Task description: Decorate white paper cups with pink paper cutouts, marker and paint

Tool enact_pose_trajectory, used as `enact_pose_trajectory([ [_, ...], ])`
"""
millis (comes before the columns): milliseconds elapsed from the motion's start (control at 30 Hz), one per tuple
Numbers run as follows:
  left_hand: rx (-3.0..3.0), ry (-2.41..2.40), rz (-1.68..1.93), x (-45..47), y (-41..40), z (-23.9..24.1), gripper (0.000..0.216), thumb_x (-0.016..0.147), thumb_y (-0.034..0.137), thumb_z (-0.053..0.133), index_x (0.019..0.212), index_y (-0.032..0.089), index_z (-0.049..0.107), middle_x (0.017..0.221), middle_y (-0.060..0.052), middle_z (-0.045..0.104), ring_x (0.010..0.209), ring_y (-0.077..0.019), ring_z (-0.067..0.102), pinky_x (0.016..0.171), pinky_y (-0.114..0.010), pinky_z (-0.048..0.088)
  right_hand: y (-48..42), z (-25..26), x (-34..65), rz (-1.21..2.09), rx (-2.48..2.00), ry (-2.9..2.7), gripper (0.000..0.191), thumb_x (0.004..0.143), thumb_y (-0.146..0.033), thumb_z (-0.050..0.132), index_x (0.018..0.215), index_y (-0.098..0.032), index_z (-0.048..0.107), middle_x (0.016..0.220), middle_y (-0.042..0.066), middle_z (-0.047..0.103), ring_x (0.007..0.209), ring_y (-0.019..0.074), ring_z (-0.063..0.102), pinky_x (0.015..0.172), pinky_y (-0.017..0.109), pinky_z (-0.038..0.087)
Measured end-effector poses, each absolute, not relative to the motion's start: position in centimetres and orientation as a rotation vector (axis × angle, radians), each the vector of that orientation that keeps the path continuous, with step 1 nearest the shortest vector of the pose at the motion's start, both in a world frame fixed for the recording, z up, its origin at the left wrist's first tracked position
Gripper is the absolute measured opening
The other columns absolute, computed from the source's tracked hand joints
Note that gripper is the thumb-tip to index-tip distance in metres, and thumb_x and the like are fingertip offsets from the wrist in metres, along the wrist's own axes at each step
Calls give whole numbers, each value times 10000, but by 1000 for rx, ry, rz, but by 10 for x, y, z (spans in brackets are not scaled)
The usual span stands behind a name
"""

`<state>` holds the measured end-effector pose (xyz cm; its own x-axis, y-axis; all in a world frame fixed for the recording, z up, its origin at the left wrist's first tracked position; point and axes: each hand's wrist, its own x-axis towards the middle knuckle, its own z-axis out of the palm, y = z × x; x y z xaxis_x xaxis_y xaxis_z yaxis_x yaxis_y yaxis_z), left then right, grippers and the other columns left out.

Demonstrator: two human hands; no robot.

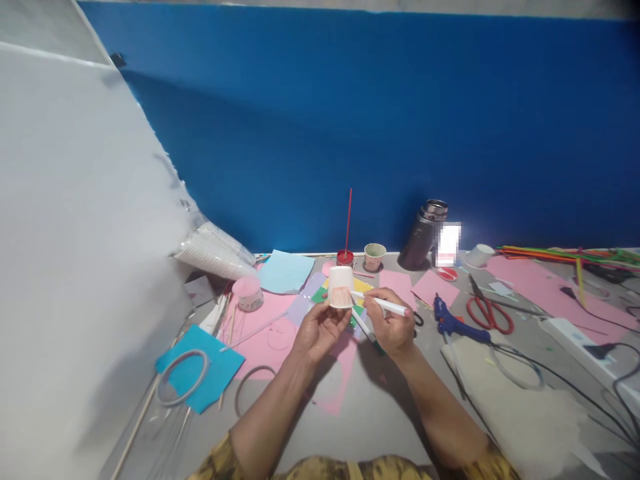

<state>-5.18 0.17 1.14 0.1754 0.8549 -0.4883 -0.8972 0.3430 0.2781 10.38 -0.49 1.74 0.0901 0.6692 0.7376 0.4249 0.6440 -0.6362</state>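
Observation:
My left hand point(323, 331) holds a white paper cup point(341, 279) upside down in front of me, fingers closed around its lower rim. A pinkish-orange coloured patch shows on the cup's near side. In my right hand point(393, 325) is a white marker point(387, 305), gripped like a pen, its tip touching or very close to the coloured patch. Below it, a second thin white stick point(364, 325) slants down under the right hand; whether that hand touches it I cannot tell.
Pink paper sheets point(260, 343), a blue sheet point(205, 377) and stacked cups point(220, 252) lie left. A dark flask point(423, 237) stands at the back. To the right are a blue glue gun point(457, 321), red-handled scissors point(487, 312), a power strip point(583, 347) and cables.

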Motion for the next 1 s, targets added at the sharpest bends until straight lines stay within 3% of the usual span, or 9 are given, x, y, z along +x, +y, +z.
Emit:
enact_pose_trajectory([
  [533,-65,630,1244,-53,3,9,172,867,10,552,772,137,618,651,-46,688,639,-158,699,789,-333,623,-5,18,105,274,-950,-1559,143,952,-245,592,846,-196,675,724,15,694,599,150,657,581,260,530],
  [733,-71,627,1246,-53,3,10,170,876,13,537,783,134,615,676,-54,697,661,-161,705,783,-333,625,-2,12,107,321,-937,-1484,128,959,-275,595,899,-198,678,810,34,717,685,169,701,612,269,559],
  [1000,-83,620,1256,-53,2,13,163,856,3,554,771,123,625,688,-67,701,652,-165,702,735,-317,623,-8,18,107,334,-939,-1501,159,944,-284,602,834,-197,676,725,18,702,580,150,655,553,260,531],
])
